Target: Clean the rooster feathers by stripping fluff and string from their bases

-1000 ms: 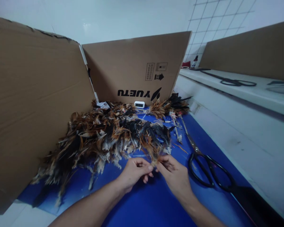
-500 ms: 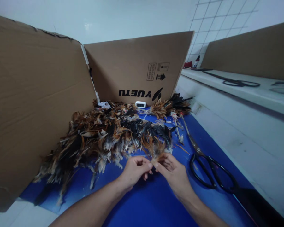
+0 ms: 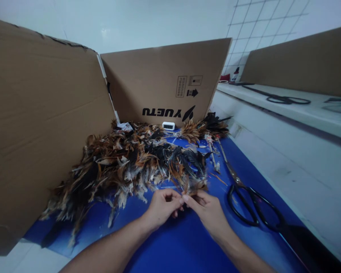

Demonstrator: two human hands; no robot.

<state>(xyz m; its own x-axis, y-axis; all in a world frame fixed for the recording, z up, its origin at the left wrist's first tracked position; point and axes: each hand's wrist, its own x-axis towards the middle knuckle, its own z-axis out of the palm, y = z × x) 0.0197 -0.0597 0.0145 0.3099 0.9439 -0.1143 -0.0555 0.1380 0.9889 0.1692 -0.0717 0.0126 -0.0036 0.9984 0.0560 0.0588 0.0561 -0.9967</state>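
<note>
Head view. Left hand [image 3: 162, 207] and right hand [image 3: 208, 209], both left of the large scissors [image 3: 236, 181], meet at the fingertips. Both hands pinched closed, apparently on the base of a small brown feather tuft [image 3: 198, 185]; exact grip hidden by the fingers. Judgement on technique: pinch low on the quills, lightly, so the vanes aren't crushed, and align ends with fingertips only. Feather pile [image 3: 133, 163] lies on the blue worktop [image 3: 170, 242], farther left of the scissors; lift the tuft clear to avoid snagging.

YUETU lettering [image 3: 167, 112], black arrow sign [image 3: 192, 93], both on cardboard panel [image 3: 147, 79]
</note>
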